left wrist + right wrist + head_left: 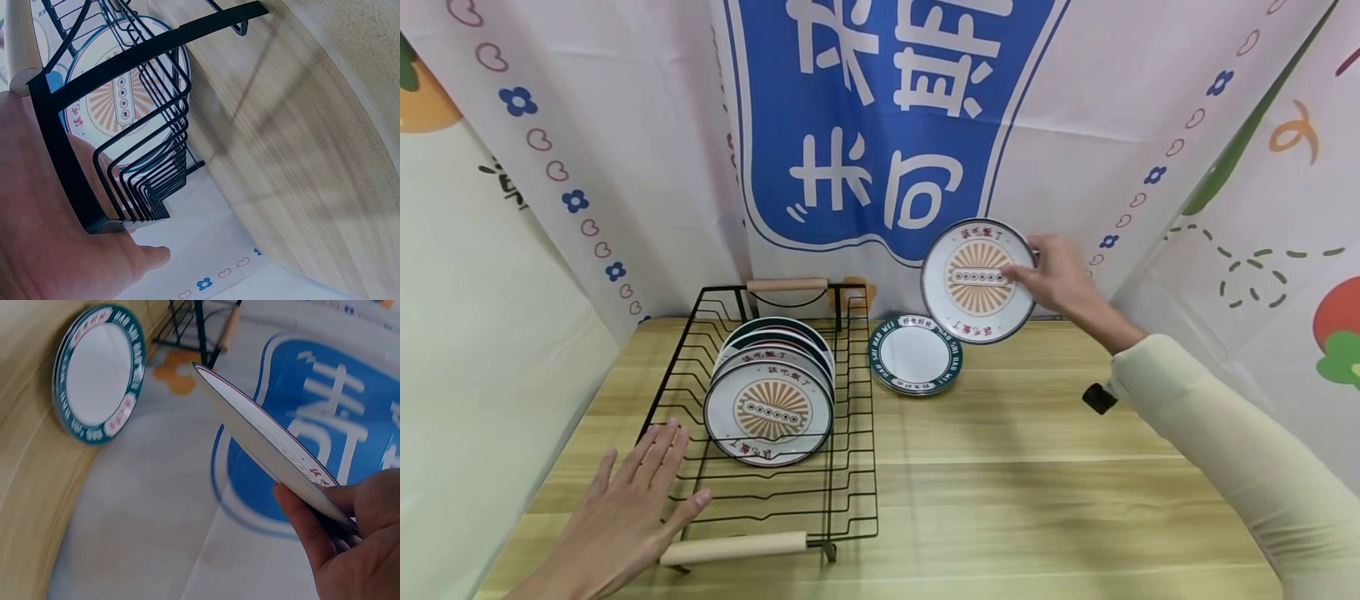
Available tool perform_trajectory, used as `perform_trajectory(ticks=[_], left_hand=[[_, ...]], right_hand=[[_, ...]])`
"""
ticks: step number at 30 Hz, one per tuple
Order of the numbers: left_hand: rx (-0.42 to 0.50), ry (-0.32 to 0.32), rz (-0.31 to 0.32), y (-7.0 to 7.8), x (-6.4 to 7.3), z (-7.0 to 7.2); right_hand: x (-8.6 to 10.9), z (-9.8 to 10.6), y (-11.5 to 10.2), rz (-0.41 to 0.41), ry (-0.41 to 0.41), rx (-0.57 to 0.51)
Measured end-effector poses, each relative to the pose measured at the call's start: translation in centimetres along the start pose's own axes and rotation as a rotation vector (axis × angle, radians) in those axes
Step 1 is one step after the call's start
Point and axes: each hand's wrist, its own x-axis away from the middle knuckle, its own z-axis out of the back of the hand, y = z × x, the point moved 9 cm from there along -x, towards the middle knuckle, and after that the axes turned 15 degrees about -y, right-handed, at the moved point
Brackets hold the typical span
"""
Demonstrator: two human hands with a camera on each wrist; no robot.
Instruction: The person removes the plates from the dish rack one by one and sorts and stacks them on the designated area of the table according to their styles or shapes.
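While the right hand [1060, 271] pinches a round sunburst-printed plate [951, 304] by its right edge, thumb on the printed face and fingers behind, most of the disc juts clear of the grip — held in the air, up and to the right of stacked green-rimmed plates [915, 358]. Left hand [625, 508]: fingers straight and slightly spread, gripping nothing, laid at the near left side of a wire dish rack [150, 52]. Held plate white and shallow, thin dark rim, orange rays, red characters. Rack of thin bent black wire, pale wooden handles [733, 547] at both ends; racked plates [769, 454] lean one behind another, the front one sunburst-printed too. Tabletop [1037, 467] yellowish, streaked wood grain. Backdrop — creased white cloth [655, 200], blue panel [850, 204] with white characters.
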Motion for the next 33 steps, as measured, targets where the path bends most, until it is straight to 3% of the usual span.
perform_trajectory(ticks=[7, 14, 24, 33], left_hand=[[-0.005, 0.009, -0.003, -0.1, 0.0, 0.1], [-0.006, 0.019, -0.007, -0.1, 0.0, 0.2], [-0.008, 0.015, -0.006, -0.1, 0.0, 0.2], [-0.008, 0.024, -0.007, 0.0, 0.0, 0.2]], right_hand=[[-0.3, 1.7, 6.3, -0.101, 0.043, 0.019], [0.0, 1.6, 11.4, -0.196, 0.017, -0.034], [0.3, -1.8, 18.0, -0.278, -0.089, -0.203], [0.4, -4.5, 21.8, -0.422, -0.115, -0.234]])
